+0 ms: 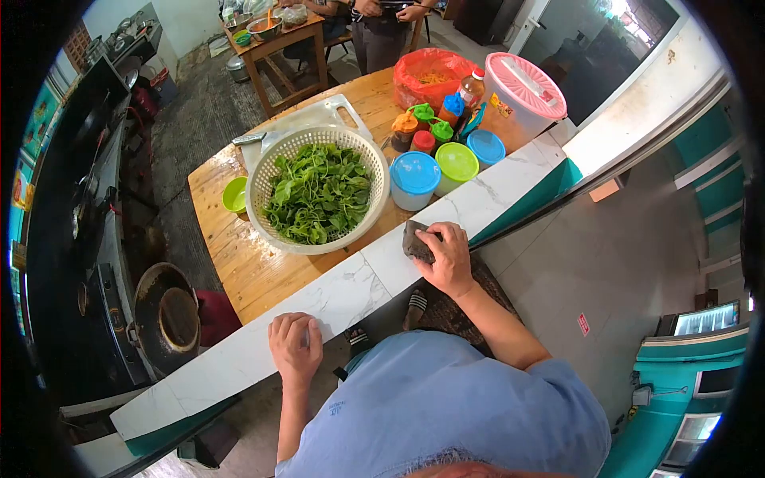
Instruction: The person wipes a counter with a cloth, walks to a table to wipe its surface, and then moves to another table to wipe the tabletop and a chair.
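My right hand (pixel 446 259) grips a dark grey-brown block (pixel 418 241), rough like a stone, on the white marbled ledge (pixel 339 295). Farther left, my left hand (pixel 295 346) rests at the ledge with its fingers curled; a bit of something greyish shows by them, and I cannot tell what it is. Beyond the ledge, a cream perforated basket (pixel 378 199) full of leafy greens (pixel 319 191) stands on the wooden table (pixel 239 267). Close past my right hand are a blue-lidded tub (pixel 414 171) and a green-lidded tub (pixel 457 162).
A knife (pixel 249 139) lies on a white cutting board (pixel 319 111) behind the basket, near a small green bowl (pixel 234 194). Sauce bottles (pixel 405 123), a red bag (pixel 430 68) and a pink-lidded container (pixel 518 103) crowd the right. A wok (pixel 163 311) sits lower left. A person (pixel 382 36) stands behind.
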`<state>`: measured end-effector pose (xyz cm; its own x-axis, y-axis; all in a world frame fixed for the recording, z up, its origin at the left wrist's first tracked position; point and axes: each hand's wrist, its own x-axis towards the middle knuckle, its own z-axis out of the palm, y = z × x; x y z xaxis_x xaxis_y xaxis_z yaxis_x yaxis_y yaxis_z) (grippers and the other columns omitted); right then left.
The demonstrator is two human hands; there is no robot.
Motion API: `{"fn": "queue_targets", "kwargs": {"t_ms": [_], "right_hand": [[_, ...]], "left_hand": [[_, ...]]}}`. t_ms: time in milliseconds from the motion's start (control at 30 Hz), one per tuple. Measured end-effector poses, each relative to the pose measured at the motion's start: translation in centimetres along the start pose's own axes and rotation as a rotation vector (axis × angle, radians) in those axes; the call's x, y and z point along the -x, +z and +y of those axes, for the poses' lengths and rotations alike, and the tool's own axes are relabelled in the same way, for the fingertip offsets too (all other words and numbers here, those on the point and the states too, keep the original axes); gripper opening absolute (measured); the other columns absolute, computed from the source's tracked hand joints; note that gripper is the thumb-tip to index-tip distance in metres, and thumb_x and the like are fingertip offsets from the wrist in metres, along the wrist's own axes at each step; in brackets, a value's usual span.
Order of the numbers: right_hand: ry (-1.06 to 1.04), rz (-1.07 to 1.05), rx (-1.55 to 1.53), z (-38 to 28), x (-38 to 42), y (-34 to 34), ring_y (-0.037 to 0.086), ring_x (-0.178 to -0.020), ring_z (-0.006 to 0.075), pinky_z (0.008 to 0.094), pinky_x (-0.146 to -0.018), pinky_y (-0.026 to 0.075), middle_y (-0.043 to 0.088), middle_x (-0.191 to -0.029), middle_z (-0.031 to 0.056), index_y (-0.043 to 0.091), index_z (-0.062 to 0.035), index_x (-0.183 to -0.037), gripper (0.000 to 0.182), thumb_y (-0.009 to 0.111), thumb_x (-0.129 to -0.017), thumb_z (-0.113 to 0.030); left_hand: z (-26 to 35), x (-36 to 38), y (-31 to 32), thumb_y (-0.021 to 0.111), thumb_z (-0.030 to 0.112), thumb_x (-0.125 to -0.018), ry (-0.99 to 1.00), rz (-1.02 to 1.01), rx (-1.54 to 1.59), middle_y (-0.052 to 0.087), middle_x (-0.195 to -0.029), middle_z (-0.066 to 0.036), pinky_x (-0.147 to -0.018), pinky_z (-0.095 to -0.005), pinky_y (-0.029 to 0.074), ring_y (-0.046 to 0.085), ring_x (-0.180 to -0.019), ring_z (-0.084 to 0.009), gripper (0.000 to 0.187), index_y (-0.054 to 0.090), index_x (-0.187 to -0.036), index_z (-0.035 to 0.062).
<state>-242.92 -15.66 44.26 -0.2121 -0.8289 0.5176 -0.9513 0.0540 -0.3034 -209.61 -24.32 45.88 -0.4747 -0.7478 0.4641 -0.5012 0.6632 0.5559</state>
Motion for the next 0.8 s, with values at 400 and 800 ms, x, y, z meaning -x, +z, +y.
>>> {"fn": "queue_targets", "kwargs": {"t_ms": [400,800], "right_hand": [[0.004,0.041,-0.047,0.15,0.22,0.09,0.054,-0.107,0.0338,0.0473,-0.090,0.043,0.055,-0.112,0.0103,0.063,-0.0106,-0.115,0.053,0.083,-0.067,-0.024],[0.036,0.020,-0.026,-0.45,-0.09,-0.29,0.053,-0.108,0.0318,0.0462,-0.089,0.042,0.055,-0.112,0.0091,0.064,-0.0110,-0.116,0.053,0.083,-0.068,-0.024]], "left_hand": [[-0.31,0.55,0.25,0.070,0.006,-0.083,0.005,-0.010,0.004,0.067,-0.087,-0.009,-0.079,-0.0422,0.045,0.060,-0.085,-0.0305,0.006,0.063,-0.083,0.0048],[0.09,0.05,-0.09,0.068,0.005,-0.085,-0.002,-0.009,0.026,0.067,-0.085,-0.010,-0.079,-0.0424,0.046,0.061,-0.084,-0.0314,0.006,0.063,-0.083,0.0034]]}}
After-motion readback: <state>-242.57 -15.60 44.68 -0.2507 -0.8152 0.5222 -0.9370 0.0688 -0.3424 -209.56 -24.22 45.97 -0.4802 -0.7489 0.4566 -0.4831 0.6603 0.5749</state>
